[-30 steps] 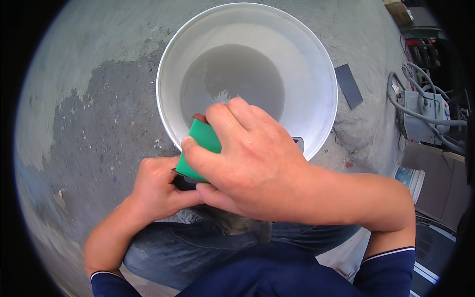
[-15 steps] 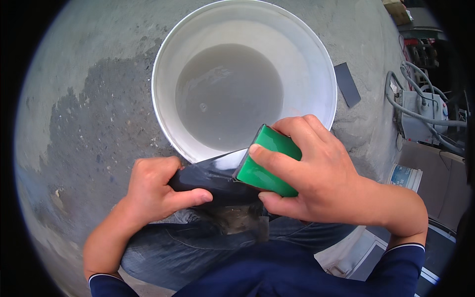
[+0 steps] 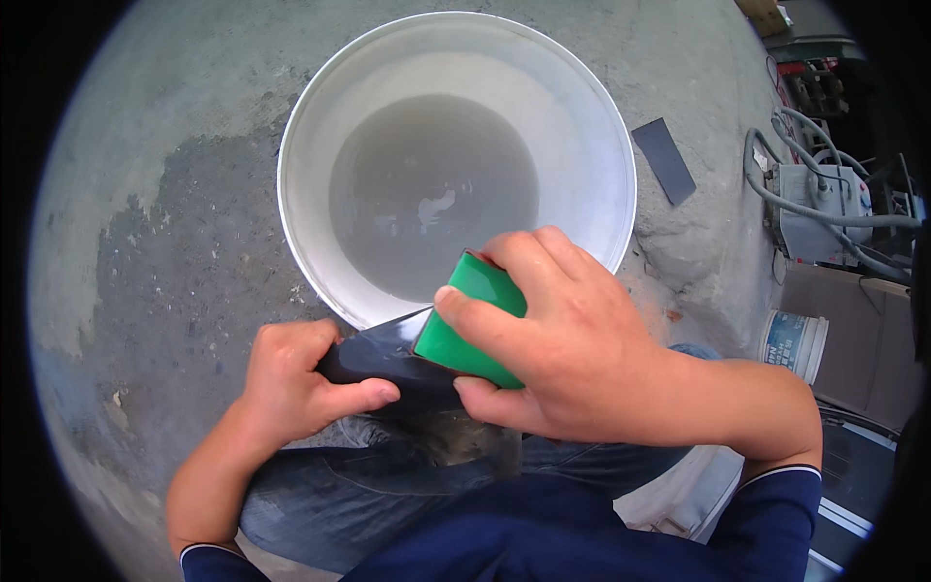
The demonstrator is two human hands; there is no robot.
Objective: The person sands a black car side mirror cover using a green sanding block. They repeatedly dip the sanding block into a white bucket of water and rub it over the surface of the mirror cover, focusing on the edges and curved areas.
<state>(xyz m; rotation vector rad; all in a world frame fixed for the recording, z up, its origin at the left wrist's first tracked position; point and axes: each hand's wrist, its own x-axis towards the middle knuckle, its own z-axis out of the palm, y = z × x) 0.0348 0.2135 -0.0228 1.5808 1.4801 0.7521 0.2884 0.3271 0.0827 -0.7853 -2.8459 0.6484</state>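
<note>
My left hand (image 3: 296, 383) grips the left end of a dark, glossy curved piece (image 3: 373, 364), thumb along its near side. Wet shine shows on its upper face. My right hand (image 3: 567, 339) is closed on a green sanding block (image 3: 475, 315), with a thin dark sheet showing along its edge like sandpaper. The block's left edge rests against the piece, and block and hand hide its right part. Just beyond both hands stands a big white bucket (image 3: 582, 145) holding cloudy grey water (image 3: 432, 184).
A dark rectangular sheet (image 3: 665, 161) lies on the concrete floor (image 3: 218, 82) right of the bucket. A grey box with hoses (image 3: 819, 209) stands farther right, above a small white-and-blue pail (image 3: 795, 344). Wet floor (image 3: 204, 223) spreads left of the bucket. My jeans-clad legs (image 3: 388, 490) are below the hands.
My right hand has slid the sanding block leftward along the dark piece, closer to my left hand. My left hand keeps its grip. The whole view has shifted slightly.
</note>
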